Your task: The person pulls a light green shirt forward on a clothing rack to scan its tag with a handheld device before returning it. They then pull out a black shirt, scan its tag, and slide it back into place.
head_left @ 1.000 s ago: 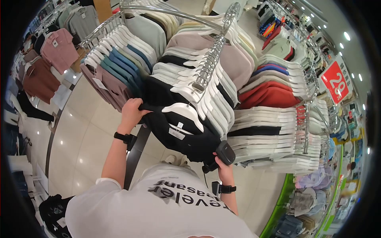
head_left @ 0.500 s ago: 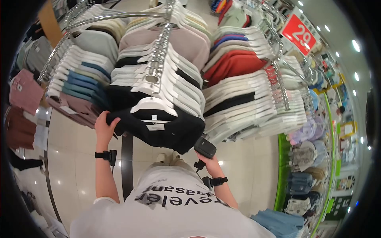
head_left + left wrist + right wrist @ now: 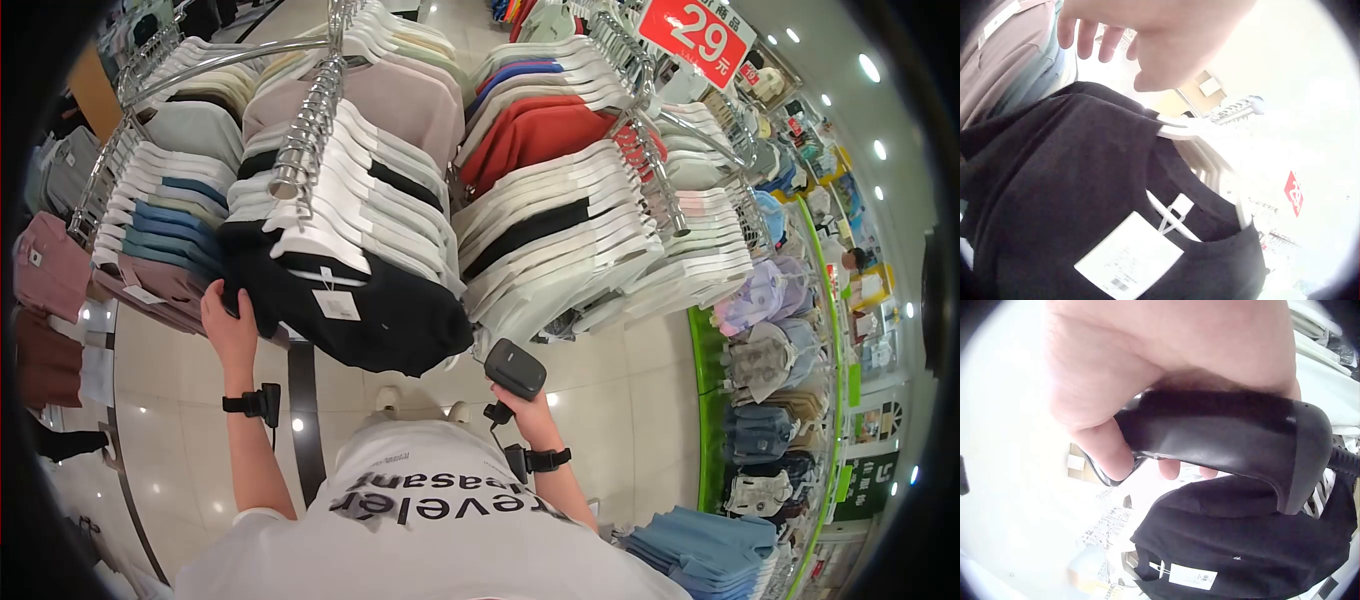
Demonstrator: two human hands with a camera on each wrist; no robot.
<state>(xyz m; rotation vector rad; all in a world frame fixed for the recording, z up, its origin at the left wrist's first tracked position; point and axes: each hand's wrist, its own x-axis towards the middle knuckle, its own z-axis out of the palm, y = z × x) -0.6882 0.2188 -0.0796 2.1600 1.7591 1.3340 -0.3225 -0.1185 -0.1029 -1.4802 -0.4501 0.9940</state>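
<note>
A black knit top [image 3: 395,315] hangs on a white hanger [image 3: 318,250] at the front end of the middle rail, a white price tag [image 3: 337,305] dangling at its neckline. My left hand [image 3: 230,330] is beside the top's left shoulder; in the left wrist view its fingers [image 3: 1085,39] are loosely bent, with nothing between them. My right hand [image 3: 535,412] grips a black handheld barcode scanner [image 3: 515,368] by its handle, just beyond the top's right side. The right wrist view shows the scanner's handle [image 3: 1210,434] in the palm, with a cord [image 3: 1346,460] at its end.
Mauve tops [image 3: 160,290] and blue-green ones hang on the left rail. To the right are white tops [image 3: 560,260] and red ones [image 3: 535,140]. A red price sign [image 3: 697,40] stands behind, and a green-edged display [image 3: 708,420] runs along the right.
The head view has swung right and the racks sit further left. My left hand, earlier holding the black top's shoulder, has let go. The right hand keeps the scanner.
</note>
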